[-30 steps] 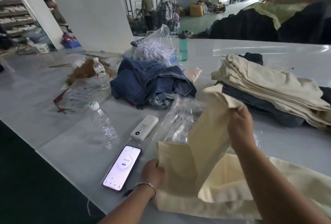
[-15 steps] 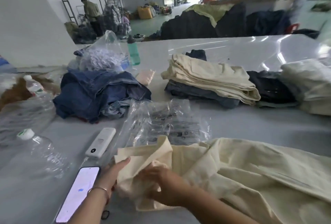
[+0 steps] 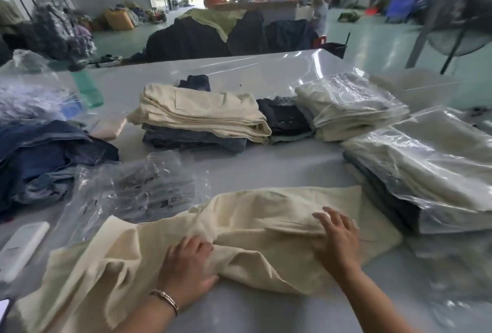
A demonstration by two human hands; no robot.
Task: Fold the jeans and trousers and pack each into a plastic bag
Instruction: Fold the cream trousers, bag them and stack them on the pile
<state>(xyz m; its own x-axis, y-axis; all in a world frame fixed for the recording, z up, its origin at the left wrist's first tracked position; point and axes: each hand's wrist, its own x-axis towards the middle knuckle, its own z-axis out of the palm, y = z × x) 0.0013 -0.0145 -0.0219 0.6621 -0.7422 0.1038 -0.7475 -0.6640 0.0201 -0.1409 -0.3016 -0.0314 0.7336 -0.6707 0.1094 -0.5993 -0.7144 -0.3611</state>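
Fingers of the left hand (image 3: 187,268) were curled into a bunched ridge of the cream cotton trousers (image 3: 247,228), gripping the cloth near its middle, a thin metal bracelet (image 3: 165,300) on that wrist. The right hand (image 3: 336,236) lay flat on the same garment with its fingers spread and straight, pressing the fabric down toward the right end. The trousers lay stretched sideways across the near part of the grey table (image 3: 266,165), rumpled and not yet folded, one end trailing to the near left edge.

Just beyond them lay a heap of empty clear plastic bags (image 3: 133,194). Further back sat a stack of folded cream and dark garments (image 3: 202,117), and to the right several bagged cream trousers (image 3: 426,170). A loose pile of blue jeans (image 3: 40,162) lay at the left, with a white rectangular device (image 3: 21,247) near it.

By my reading, the step in hand was smoothing this pair before folding. The next move likely calls for flattening the ridge under the left hand, laying leg over leg, then folding lengthwise small enough for a bag.
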